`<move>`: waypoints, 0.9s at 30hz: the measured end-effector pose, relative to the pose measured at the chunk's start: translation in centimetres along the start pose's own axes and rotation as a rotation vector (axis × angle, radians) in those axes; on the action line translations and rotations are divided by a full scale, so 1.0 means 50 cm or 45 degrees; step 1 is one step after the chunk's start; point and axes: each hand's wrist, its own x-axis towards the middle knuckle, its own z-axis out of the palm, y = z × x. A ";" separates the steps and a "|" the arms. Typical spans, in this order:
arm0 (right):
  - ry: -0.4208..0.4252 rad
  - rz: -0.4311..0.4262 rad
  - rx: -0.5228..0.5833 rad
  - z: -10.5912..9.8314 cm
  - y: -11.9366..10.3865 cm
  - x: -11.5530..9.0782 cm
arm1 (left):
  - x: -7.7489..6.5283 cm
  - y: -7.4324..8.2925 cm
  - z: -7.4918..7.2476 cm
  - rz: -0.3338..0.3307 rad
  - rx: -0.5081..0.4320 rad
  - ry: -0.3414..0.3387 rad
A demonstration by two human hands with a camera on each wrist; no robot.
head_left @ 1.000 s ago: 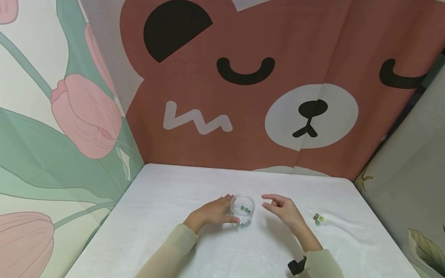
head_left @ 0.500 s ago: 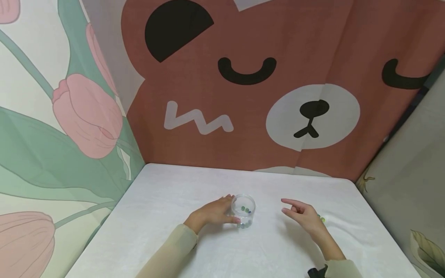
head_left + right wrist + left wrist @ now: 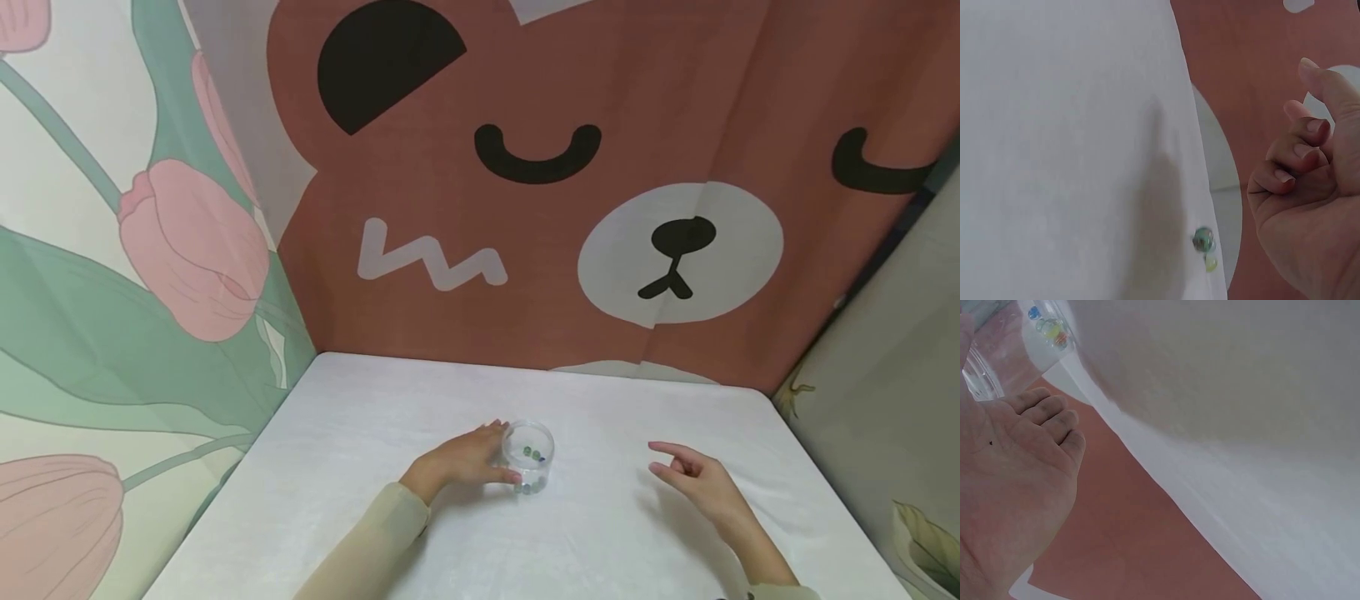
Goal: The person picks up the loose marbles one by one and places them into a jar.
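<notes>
Jar (image 3: 529, 468) in left hand (image 3: 467, 455), marbles (image 3: 528, 451) inside, right hand (image 3: 699, 481) well apart

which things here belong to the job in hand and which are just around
Seemingly in the job:
clear cup
left hand holding it
marbles inside
loose marbles
right hand

Apparently just around:
white table
bear backdrop
tulip backdrop
</notes>
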 end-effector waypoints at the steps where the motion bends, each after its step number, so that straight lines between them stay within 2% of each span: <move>1: 0.000 0.005 -0.009 -0.006 0.004 -0.002 | 0.000 0.001 0.001 -0.006 -0.001 -0.003; 12: -0.039 0.111 -0.057 -0.056 0.056 -0.018 | 0.000 0.001 0.005 -0.037 0.000 -0.003; 20: -0.011 0.138 -0.117 -0.078 0.083 -0.018 | 0.001 0.000 0.004 -0.036 0.020 0.000; 27: -0.039 0.183 -0.187 -0.087 0.092 -0.020 | 0.002 0.000 0.004 -0.046 0.013 0.003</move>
